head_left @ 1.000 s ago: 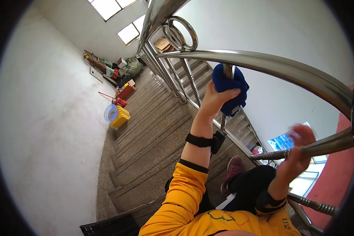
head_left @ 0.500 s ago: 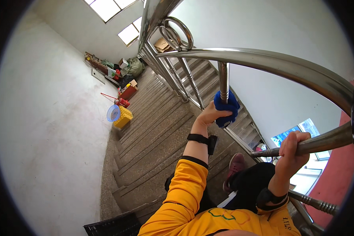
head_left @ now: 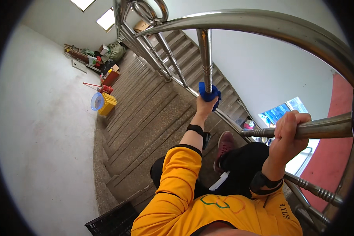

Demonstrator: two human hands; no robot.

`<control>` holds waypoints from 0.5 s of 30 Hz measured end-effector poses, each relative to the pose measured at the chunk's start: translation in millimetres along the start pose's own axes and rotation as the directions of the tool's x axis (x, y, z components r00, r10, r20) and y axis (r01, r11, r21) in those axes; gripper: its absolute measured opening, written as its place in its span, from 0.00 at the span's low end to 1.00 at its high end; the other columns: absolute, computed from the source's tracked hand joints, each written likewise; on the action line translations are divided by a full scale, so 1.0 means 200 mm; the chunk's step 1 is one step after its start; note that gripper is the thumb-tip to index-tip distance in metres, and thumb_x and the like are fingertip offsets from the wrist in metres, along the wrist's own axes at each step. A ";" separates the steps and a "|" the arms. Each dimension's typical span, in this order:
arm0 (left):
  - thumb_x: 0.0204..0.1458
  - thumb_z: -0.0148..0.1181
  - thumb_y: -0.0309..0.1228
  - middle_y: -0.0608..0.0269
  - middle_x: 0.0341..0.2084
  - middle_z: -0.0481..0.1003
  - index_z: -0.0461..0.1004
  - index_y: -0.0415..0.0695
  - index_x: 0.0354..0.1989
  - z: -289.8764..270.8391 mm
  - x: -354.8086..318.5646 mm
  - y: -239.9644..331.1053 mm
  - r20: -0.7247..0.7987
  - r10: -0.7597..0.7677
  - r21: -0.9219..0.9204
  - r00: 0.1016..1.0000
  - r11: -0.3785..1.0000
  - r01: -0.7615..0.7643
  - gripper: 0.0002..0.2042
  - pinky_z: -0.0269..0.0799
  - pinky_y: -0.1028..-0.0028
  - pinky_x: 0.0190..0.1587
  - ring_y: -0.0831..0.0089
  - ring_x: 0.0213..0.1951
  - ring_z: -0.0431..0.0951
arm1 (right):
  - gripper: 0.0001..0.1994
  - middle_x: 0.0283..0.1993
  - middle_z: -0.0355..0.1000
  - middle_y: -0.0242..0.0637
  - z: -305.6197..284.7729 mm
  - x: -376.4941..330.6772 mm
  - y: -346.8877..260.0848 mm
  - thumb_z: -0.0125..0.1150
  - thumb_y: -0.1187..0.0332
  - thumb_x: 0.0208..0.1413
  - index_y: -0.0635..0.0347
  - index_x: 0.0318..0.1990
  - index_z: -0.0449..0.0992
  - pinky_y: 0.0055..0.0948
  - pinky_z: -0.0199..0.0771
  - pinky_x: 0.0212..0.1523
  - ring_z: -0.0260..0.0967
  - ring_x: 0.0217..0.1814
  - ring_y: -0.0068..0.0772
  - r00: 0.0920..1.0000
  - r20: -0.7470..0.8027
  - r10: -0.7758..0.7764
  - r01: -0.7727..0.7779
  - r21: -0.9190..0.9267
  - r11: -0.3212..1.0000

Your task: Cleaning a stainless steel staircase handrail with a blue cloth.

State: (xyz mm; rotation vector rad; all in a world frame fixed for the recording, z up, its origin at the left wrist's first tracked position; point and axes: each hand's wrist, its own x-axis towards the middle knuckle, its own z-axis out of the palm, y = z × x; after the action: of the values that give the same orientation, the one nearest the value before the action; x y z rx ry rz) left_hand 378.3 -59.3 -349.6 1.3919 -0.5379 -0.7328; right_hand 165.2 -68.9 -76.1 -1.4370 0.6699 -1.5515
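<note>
My left hand (head_left: 205,107) is closed round a blue cloth (head_left: 209,93), which wraps the lower part of a shiny steel baluster (head_left: 205,59). Part of the cloth is hidden behind my fingers and the post. To the right, my right hand (head_left: 290,135) grips another steel baluster (head_left: 326,128) with the fingers curled round it. The curved steel handrail (head_left: 247,19) arches above both hands. Black straps circle both forearms, below yellow sleeves.
Stone stairs (head_left: 145,122) run down on the left beside a white wall. A yellow crate (head_left: 108,104), a light blue basin (head_left: 97,101) and a red fire extinguisher (head_left: 105,89) stand there. Bundles and boxes (head_left: 114,53) lie farther down. A black crate (head_left: 112,220) sits at lower left.
My left hand and the cloth have slid lower on the baluster. The whole view has shifted a little, while my right hand keeps its hold.
</note>
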 end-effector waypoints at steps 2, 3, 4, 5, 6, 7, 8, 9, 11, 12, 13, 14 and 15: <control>0.34 0.72 0.35 0.56 0.31 0.78 0.69 0.43 0.45 -0.05 0.02 -0.12 -0.162 0.151 0.240 0.975 0.965 -0.109 0.27 0.71 0.66 0.42 0.62 0.37 0.78 | 0.10 0.16 0.52 0.25 0.01 0.00 0.00 0.51 0.74 0.58 0.55 0.27 0.58 0.15 0.43 0.14 0.45 0.13 0.12 1.000 0.009 -0.010 0.010 0.008 1.000; 0.34 0.72 0.35 0.56 0.31 0.78 0.69 0.43 0.45 -0.05 0.02 -0.16 -0.164 0.153 0.237 0.975 0.965 -0.111 0.27 0.71 0.66 0.42 0.62 0.37 0.78 | 0.10 0.16 0.52 0.25 0.01 -0.01 0.00 0.51 0.74 0.58 0.55 0.27 0.58 0.15 0.43 0.14 0.45 0.13 0.12 1.000 0.007 -0.014 0.014 0.013 1.000; 0.32 0.72 0.37 0.54 0.32 0.77 0.69 0.44 0.45 -0.04 0.01 -0.19 -0.231 0.167 0.314 0.958 0.945 -0.090 0.28 0.71 0.64 0.42 0.58 0.38 0.78 | 0.10 0.16 0.52 0.25 0.01 -0.01 -0.01 0.51 0.74 0.58 0.55 0.27 0.58 0.15 0.43 0.13 0.45 0.13 0.12 1.000 0.006 -0.018 0.018 0.022 1.000; 0.31 0.73 0.40 0.51 0.33 0.77 0.69 0.45 0.45 0.00 -0.01 -0.21 -0.286 0.180 0.381 0.941 0.923 -0.061 0.30 0.70 0.61 0.43 0.54 0.38 0.77 | 0.10 0.16 0.52 0.25 0.00 0.00 0.00 0.51 0.74 0.58 0.55 0.27 0.58 0.15 0.43 0.13 0.45 0.13 0.12 1.000 0.004 -0.024 0.024 0.014 1.000; 0.30 0.72 0.44 0.51 0.34 0.77 0.68 0.47 0.47 0.02 -0.03 -0.22 -0.301 0.115 0.404 0.947 0.915 0.017 0.32 0.68 0.57 0.45 0.51 0.40 0.76 | 0.10 0.17 0.52 0.25 -0.01 0.00 0.00 0.51 0.74 0.58 0.55 0.27 0.58 0.15 0.43 0.13 0.45 0.13 0.12 0.999 0.012 -0.034 0.034 0.010 0.999; 0.30 0.72 0.44 0.51 0.34 0.77 0.68 0.47 0.47 0.03 -0.04 -0.22 -0.296 0.117 0.399 0.948 0.917 0.012 0.32 0.68 0.57 0.45 0.51 0.40 0.76 | 0.10 0.17 0.53 0.25 -0.02 0.01 0.00 0.51 0.74 0.58 0.55 0.27 0.58 0.14 0.43 0.13 0.45 0.13 0.12 0.999 0.020 -0.045 0.045 0.008 0.999; 0.33 0.72 0.39 0.54 0.37 0.77 0.68 0.47 0.48 0.02 -0.06 -0.22 -0.321 0.034 0.449 0.947 0.885 0.120 0.30 0.69 0.61 0.45 0.57 0.41 0.77 | 0.10 0.17 0.53 0.25 -0.02 0.00 0.00 0.51 0.74 0.58 0.55 0.27 0.58 0.14 0.43 0.13 0.45 0.13 0.12 0.999 0.023 -0.049 0.049 0.013 0.999; 0.35 0.71 0.34 0.57 0.39 0.76 0.68 0.48 0.48 0.03 -0.06 -0.22 -0.348 -0.041 0.493 0.937 0.842 0.219 0.28 0.71 0.65 0.44 0.64 0.42 0.77 | 0.09 0.18 0.53 0.25 -0.01 0.00 0.00 0.51 0.75 0.58 0.55 0.28 0.58 0.14 0.43 0.13 0.45 0.13 0.12 1.000 0.004 -0.025 0.025 0.024 0.999; 0.36 0.70 0.35 0.58 0.37 0.77 0.68 0.49 0.49 0.03 -0.08 -0.25 -0.368 -0.002 0.487 0.930 0.851 0.195 0.28 0.70 0.66 0.44 0.63 0.41 0.77 | 0.09 0.19 0.54 0.26 -0.01 -0.01 -0.01 0.52 0.75 0.57 0.55 0.28 0.58 0.13 0.44 0.14 0.45 0.14 0.12 1.000 0.014 0.002 -0.003 0.068 0.998; 0.37 0.70 0.36 0.57 0.38 0.76 0.66 0.49 0.50 -0.02 -0.07 -0.30 -0.394 0.000 0.475 0.919 0.856 0.204 0.28 0.70 0.66 0.45 0.62 0.42 0.77 | 0.09 0.19 0.53 0.26 0.01 -0.02 -0.02 0.52 0.75 0.57 0.55 0.28 0.58 0.13 0.44 0.14 0.45 0.14 0.12 1.000 0.028 0.002 -0.004 0.086 0.996; 0.38 0.69 0.36 0.57 0.38 0.76 0.64 0.49 0.51 -0.07 -0.06 -0.34 -0.418 -0.006 0.461 0.909 0.860 0.218 0.29 0.69 0.65 0.46 0.60 0.43 0.76 | 0.09 0.19 0.53 0.26 0.02 -0.03 -0.02 0.52 0.75 0.57 0.55 0.28 0.58 0.13 0.44 0.14 0.45 0.14 0.12 0.999 0.042 0.007 -0.011 0.097 0.995; 0.38 0.69 0.36 0.57 0.38 0.76 0.64 0.49 0.51 0.00 -0.07 -0.32 -0.412 -0.003 0.456 0.911 0.865 0.209 0.29 0.69 0.65 0.46 0.60 0.43 0.76 | 0.09 0.18 0.53 0.25 0.01 -0.03 -0.02 0.52 0.76 0.57 0.55 0.28 0.58 0.13 0.44 0.14 0.44 0.15 0.11 0.999 0.026 0.038 -0.041 0.101 0.994; 0.40 0.68 0.37 0.56 0.40 0.75 0.62 0.48 0.53 0.10 -0.10 -0.26 -0.435 -0.062 0.460 0.898 0.842 0.281 0.31 0.68 0.63 0.47 0.58 0.45 0.75 | 0.10 0.18 0.53 0.25 -0.02 -0.02 -0.01 0.52 0.76 0.57 0.55 0.28 0.58 0.13 0.44 0.14 0.44 0.15 0.11 0.999 0.004 0.042 -0.042 0.058 0.997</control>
State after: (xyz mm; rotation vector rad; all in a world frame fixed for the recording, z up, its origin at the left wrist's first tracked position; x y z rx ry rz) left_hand 343.2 -59.8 -396.9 2.0621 -0.2802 -0.4275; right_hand 161.2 -65.1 -76.2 -1.3735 0.6444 -1.5243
